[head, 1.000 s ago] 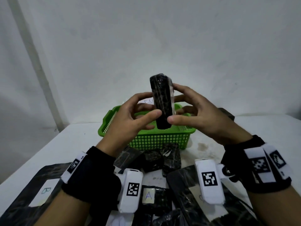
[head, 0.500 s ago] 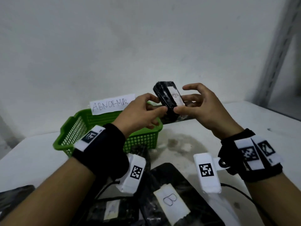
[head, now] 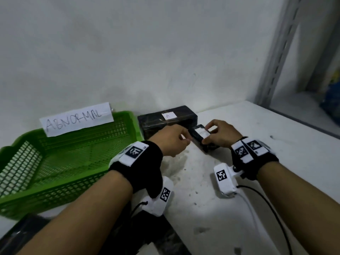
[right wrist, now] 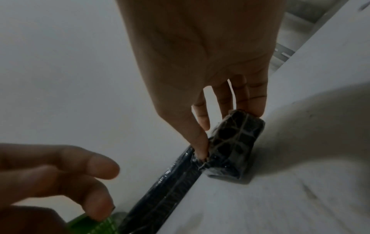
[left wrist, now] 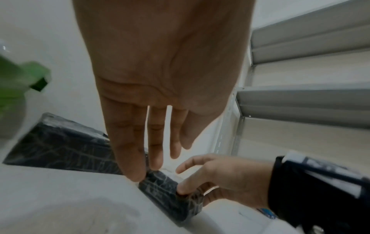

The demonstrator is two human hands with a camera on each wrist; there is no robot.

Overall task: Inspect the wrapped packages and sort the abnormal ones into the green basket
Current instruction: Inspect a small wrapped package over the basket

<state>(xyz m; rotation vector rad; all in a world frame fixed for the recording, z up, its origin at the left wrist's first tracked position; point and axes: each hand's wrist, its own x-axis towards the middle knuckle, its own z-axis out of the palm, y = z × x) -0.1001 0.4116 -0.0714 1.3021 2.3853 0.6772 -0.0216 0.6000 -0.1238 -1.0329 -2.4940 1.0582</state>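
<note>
A small black wrapped package (head: 197,139) with a white label lies on the white table (head: 239,208), right of the green basket (head: 55,196) marked ABNORMAL. My right hand (head: 207,133) pinches it between thumb and fingers; the right wrist view shows that grip on the package (right wrist: 236,142). My left hand (head: 184,142) has straight fingers (left wrist: 130,158) whose tips touch the package's (left wrist: 166,194) near end. A larger black package (head: 165,120) labelled A stands right behind it, against the wall.
The basket holds no packages that I can see. Dark wrapped packages (head: 147,236) lie at the near edge under my left forearm. A grey metal shelf upright (head: 276,52) rises at the right, past the table's far right edge. White cables trail from my right wrist.
Both hands carried the small package from chest height down and to the right, onto the table beside package A. My left hand went from pinching it to touching it with straight fingers.
</note>
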